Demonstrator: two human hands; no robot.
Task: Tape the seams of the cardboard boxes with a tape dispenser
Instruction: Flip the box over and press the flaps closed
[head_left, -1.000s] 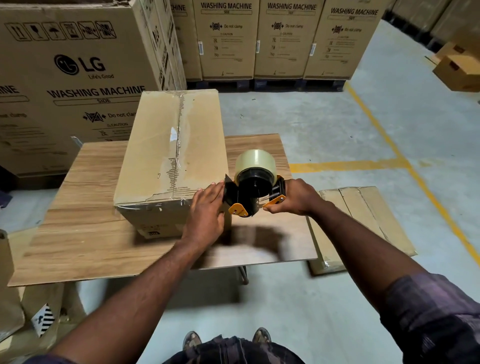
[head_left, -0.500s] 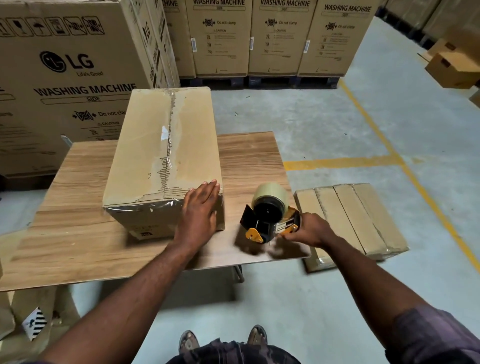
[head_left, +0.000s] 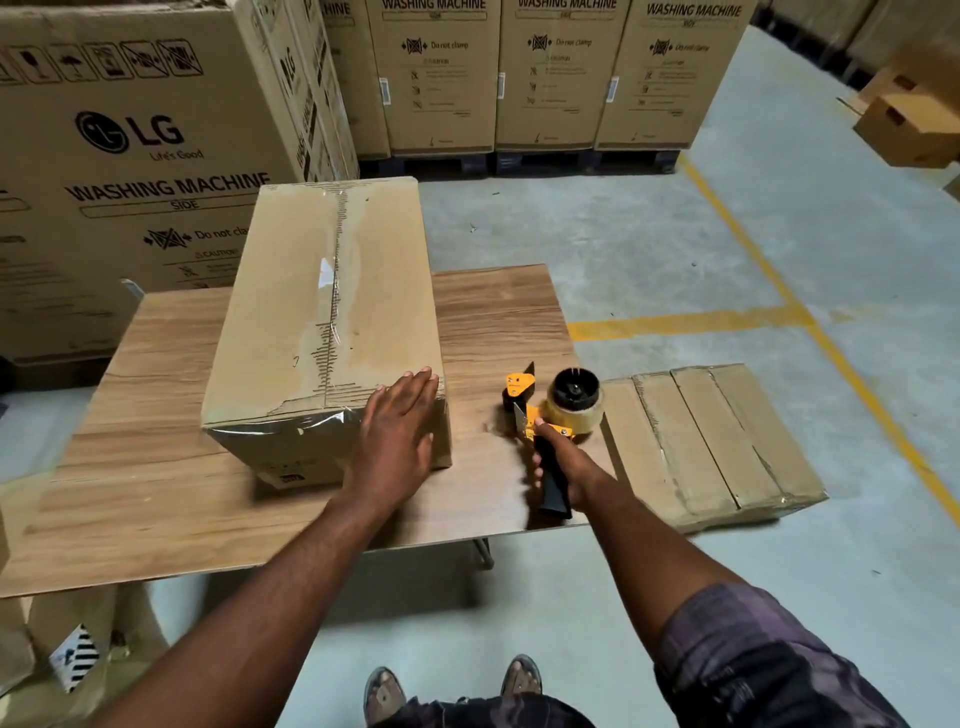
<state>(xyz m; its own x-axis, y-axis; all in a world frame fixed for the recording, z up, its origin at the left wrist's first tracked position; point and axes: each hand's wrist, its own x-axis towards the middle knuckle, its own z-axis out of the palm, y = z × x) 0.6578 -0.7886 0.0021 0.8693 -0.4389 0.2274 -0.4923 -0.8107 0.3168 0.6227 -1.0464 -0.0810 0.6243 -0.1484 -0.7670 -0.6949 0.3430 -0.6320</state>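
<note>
A: Our left hand (head_left: 397, 431) lies flat, fingers straight, on the near right corner of the box (head_left: 291, 312). Our right hand (head_left: 563, 462) wraps the handle of the dispenser (head_left: 569, 410), low over the bench (head_left: 130, 467), just beside the box.

B: The top seam (head_left: 332, 291) looks taped. We judge we're between seams.

A: Agreed. Next we likely turn the box, left hand steadying, then set the dispenser on a bare edge.

1 cardboard box (head_left: 322, 312) and a tape dispenser (head_left: 556, 410) on a table (head_left: 156, 467)
The box lies lengthwise, clear tape over its top seam; the orange-and-black dispenser with 1 roll is on its side, apart to the right.
</note>
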